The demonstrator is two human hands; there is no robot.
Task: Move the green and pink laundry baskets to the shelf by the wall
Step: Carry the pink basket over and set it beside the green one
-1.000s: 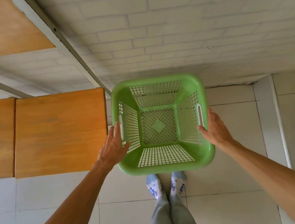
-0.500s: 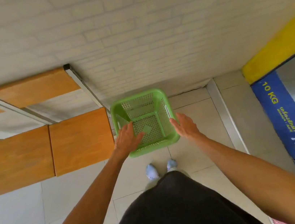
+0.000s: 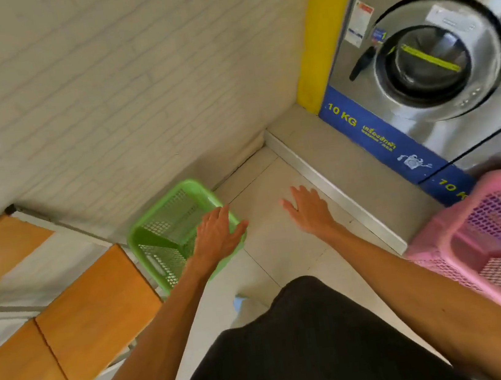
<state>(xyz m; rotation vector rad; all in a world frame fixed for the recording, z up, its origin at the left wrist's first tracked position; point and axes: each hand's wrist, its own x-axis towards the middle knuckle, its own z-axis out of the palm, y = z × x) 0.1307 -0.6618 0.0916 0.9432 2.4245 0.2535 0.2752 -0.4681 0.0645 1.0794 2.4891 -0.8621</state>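
Observation:
The green laundry basket stands on the tiled floor against the white brick wall, right beside the end of the wooden shelf. My left hand hovers open above the basket's right rim, holding nothing. Over bare floor to the right, my right hand is open with fingers spread. The pink laundry basket sits at the right edge, in front of the washing machines, with something dark reddish inside.
A steel front-loading washing machine with a blue 10 KG panel fills the upper right, on a raised grey plinth. A yellow post stands at the wall corner. Wooden shelf boards on a metal frame run along the left.
Both hands have let go of the green basket, which now rests on the floor by the shelf. My view has swung right, bringing the washing machine and pink basket into sight.

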